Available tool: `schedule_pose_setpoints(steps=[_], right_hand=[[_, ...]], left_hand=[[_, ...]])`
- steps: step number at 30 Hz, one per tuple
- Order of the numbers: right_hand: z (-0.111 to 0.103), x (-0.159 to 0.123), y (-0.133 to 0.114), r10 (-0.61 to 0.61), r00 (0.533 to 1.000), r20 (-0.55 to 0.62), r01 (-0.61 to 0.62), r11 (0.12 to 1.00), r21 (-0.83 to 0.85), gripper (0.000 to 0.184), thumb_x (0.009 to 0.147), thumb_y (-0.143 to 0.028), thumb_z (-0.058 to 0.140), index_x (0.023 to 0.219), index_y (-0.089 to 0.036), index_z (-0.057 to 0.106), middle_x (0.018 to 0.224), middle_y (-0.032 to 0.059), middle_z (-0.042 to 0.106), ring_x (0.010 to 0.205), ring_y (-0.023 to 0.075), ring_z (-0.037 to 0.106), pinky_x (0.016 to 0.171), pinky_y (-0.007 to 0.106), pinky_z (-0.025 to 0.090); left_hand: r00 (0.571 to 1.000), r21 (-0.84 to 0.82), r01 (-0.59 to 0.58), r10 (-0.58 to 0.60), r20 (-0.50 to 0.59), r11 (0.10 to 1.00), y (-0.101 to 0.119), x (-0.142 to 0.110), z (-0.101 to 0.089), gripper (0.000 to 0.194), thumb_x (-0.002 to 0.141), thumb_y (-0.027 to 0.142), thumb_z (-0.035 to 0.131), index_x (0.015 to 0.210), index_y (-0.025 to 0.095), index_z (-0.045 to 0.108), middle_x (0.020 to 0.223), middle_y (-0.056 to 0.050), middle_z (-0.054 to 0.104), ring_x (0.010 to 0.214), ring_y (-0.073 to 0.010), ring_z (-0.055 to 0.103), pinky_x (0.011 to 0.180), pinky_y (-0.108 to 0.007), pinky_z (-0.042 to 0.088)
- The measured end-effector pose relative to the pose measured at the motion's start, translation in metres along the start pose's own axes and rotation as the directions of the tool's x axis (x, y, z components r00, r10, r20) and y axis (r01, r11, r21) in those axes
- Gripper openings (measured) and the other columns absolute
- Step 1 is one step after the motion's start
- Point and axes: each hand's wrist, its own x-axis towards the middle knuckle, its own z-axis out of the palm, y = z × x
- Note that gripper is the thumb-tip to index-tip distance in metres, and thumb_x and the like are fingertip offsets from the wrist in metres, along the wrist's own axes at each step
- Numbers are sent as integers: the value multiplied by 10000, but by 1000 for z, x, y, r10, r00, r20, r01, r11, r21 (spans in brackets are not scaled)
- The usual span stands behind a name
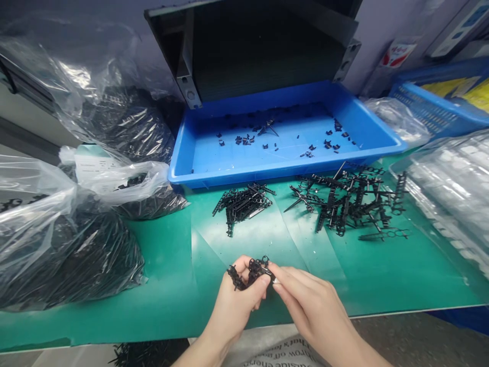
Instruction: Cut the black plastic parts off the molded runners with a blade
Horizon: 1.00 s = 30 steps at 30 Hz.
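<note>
My left hand (pixel 239 300) is closed around a bunch of small black plastic parts (pixel 257 270), some sticking out between thumb and fingers. Meeting it from the right, my right hand (pixel 311 293) pinches at the end of one black part in the bunch; the fingertips partly hide it. Beyond my hands lies a neat pile of flat black strips (pixel 248 201). Farther right spreads a looser heap of black branched plastic frames (pixel 355 199) with rings along them.
A blue tray (pixel 229 176) with scattered black bits stands behind the piles. Clear bags of black parts (pixel 76 255) crowd the left. On the right are clear plastic trays (pixel 458 188) and a blue basket (pixel 431 99). A dark shelf (pixel 263 56) overhangs the tray.
</note>
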Motion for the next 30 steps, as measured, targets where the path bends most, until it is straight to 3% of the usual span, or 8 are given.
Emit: schedule_pose_setpoints(steps=[6,10,13,15,19,22,27,30], right_hand=[[2,-3,8,116,993,9,-116,985,125,363,928,-199,341,1269,-175,463,942,78,657,812,189,632,667,299,517],[-1,1,7,236,971,42,-238,925,296,354,905,-307,390,1210,-178,516,910,63,671,812,183,643,718,273,527],[0,5,3,312,942,121,-335,870,361,347,881,-361,413,1143,-196,569,834,39,674,722,184,641,689,290,533],[1,8,1,357,917,178,-399,836,376,348,868,-370,422,1123,-198,584,815,35,672,724,190,638,702,306,524],[-1,17,2,421,871,253,-490,784,380,390,845,-380,409,1122,-172,588,741,41,665,724,209,629,724,343,504],[-4,24,3,449,848,282,-527,768,363,441,828,-378,399,1164,-145,563,711,46,646,693,218,610,703,361,493],[-2,30,2,235,943,234,-315,856,410,302,815,-233,456,1082,-218,597,902,41,606,825,181,578,771,304,450],[-2,29,-1,159,943,293,-276,864,421,136,800,-176,518,856,-214,636,872,17,576,800,152,564,722,244,428]], left_hand=[[987,329,-81,121,-104,941,17,8,-9,87,751,269,566,773,186,555,582,27,590,497,-119,526,515,-232,421],[889,789,-16,371,-270,614,34,32,-30,183,735,360,585,841,210,581,761,-39,690,703,-224,636,604,-280,437],[882,930,132,388,-269,344,40,46,-38,178,752,373,557,812,208,584,762,-75,698,742,-279,642,585,-292,392],[888,938,156,373,-270,308,41,45,-37,129,762,328,532,717,212,564,672,-65,677,675,-270,635,541,-276,351],[916,926,105,327,-233,364,37,17,-30,222,733,291,543,550,223,439,477,11,527,482,-181,525,484,-243,289],[955,841,9,244,-167,541,27,-6,-30,280,708,292,552,506,217,373,446,43,413,437,-130,409,468,-230,267],[999,503,6,17,-40,864,14,-22,-40,327,733,406,548,513,195,432,385,72,340,365,-78,286,412,-220,209],[989,152,112,-125,78,982,12,-21,-44,354,725,483,593,597,157,540,343,95,315,320,-49,219,376,-205,171]])
